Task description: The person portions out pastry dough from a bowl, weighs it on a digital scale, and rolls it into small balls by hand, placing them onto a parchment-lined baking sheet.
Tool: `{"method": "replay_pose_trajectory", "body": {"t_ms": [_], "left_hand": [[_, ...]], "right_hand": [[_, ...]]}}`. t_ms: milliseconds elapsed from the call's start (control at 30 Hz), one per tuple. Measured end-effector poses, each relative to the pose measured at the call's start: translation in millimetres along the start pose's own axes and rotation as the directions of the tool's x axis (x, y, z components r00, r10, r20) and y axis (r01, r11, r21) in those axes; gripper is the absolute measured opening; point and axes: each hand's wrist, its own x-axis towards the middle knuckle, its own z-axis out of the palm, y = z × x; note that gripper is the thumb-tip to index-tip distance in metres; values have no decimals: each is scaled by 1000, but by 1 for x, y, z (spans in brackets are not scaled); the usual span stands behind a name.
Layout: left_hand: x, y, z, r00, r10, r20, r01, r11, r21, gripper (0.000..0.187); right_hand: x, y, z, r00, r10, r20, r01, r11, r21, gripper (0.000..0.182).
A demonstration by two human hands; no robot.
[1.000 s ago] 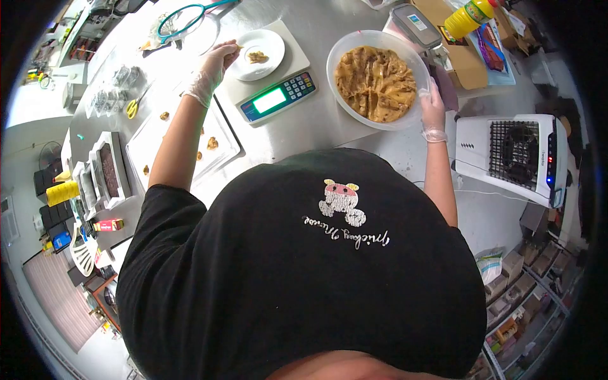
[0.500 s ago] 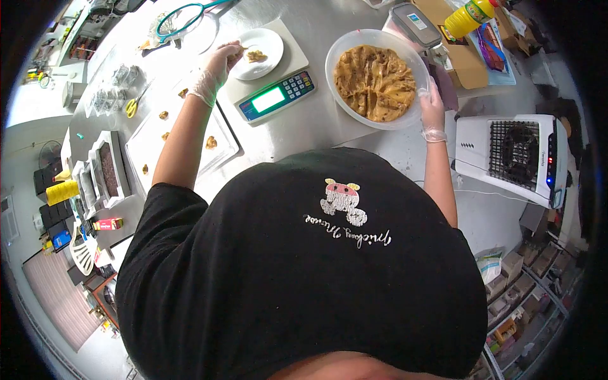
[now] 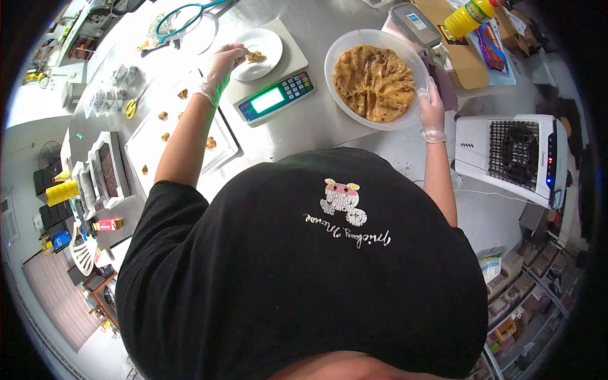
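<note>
My left hand [image 3: 224, 66], in a clear glove, reaches over the edge of a small white plate [image 3: 271, 43]. Its fingers are pinched together at a lump of brown, chunky cookie dough [image 3: 256, 57]. Under the plate is a digital scale [image 3: 284, 92] with a lit green display. A round translucent bowl [image 3: 332, 85] holds a large mass of the same dough [image 3: 375, 79]. My right hand [image 3: 432, 107], also gloved, grips the bowl's right rim, fingers on the outside. Left of the scale, a white tray [image 3: 142, 136] carries several small dough lumps, partly covered by my left arm.
Yellow scissors [image 3: 132, 107] and clear plastic packs [image 3: 114, 90] lie beyond the tray. A lidded container [image 3: 415, 26], a cardboard box [image 3: 465, 60] and a yellow bottle [image 3: 468, 20] stand at the back right. A white air cooler [image 3: 506, 158] is right of the table.
My left hand has shifted slightly, its fingers now closer to the lump on the plate. The bowl and my right hand stay nearly where they were.
</note>
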Motion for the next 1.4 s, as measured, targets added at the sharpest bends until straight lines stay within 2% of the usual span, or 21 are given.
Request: {"method": "replay_pose_trajectory", "body": {"t_ms": [133,233,300,333,400,433,500,633,700,733,767,833,867,933,967,1000,1067,1100,1233,1333,1400], "left_hand": [[11,-10,0,1000,20,-1,-20,990,142,19],[23,-25,-3,993,117,-33,-105,965,241,16],[27,-29,-4,973,230,-27,-177,814,554,15],[26,-28,-3,973,230,-27,-177,814,554,15],[20,-28,-1,937,349,6,-252,663,705,16],[17,-26,1,937,349,6,-251,663,705,16],[14,-25,3,909,414,45,-278,523,806,19],[18,-22,-7,890,427,161,-348,406,845,20],[25,-15,-15,928,355,115,-322,604,729,28],[9,4,-9,965,262,1,-213,780,588,30],[13,10,-13,975,221,-28,-182,862,473,33],[20,20,-8,950,306,-66,-269,907,324,38],[20,21,-5,949,306,-72,-267,907,325,38],[-2,43,31,916,364,168,-396,887,236,47],[-19,50,53,901,350,255,-397,904,161,48],[-30,49,75,918,300,261,-357,909,213,51],[-65,61,119,871,295,392,-414,871,265,48],[-71,54,139,857,284,430,-396,897,196,45],[-99,31,193,817,-53,574,34,998,43,39],[-113,14,207,815,-71,575,133,989,-66,36],[-112,3,210,834,-141,534,235,966,-111,35]], "right_hand": [[0,0,0,1000,-22,-3,22,1000,12,48],[0,-2,0,1000,-31,4,31,999,10,48],[-1,-4,0,1000,-9,0,9,1000,17,48],[-1,-5,-1,1000,-9,-1,9,1000,17,48],[-1,-6,-1,1000,-19,10,19,1000,7,49],[-1,-6,-1,1000,-19,11,19,1000,8,49],[-1,-4,-2,1000,-8,8,8,999,-33,49],[0,2,0,1000,-11,-5,11,999,-53,49],[1,5,0,1000,-26,10,26,999,48,49],[1,5,0,1000,-27,10,26,998,48,49],[1,5,0,1000,-27,5,27,999,43,49],[1,4,0,1000,-30,3,30,999,39,48],[1,3,0,999,-45,0,45,998,39,48],[2,1,0,998,-63,4,62,997,40,48],[2,1,-1,998,-50,23,49,998,35,48],[2,0,-2,999,-37,40,36,999,29,47],[1,-2,-2,998,-60,26,60,998,14,48],[2,-3,-1,997,-80,10,80,997,0,48],[2,1,-1,997,-73,32,72,997,36,49],[-1,-9,-2,997,-72,-10,72,997,-5,48],[-6,-38,-5,875,-416,-249,275,849,-451,47]]}}
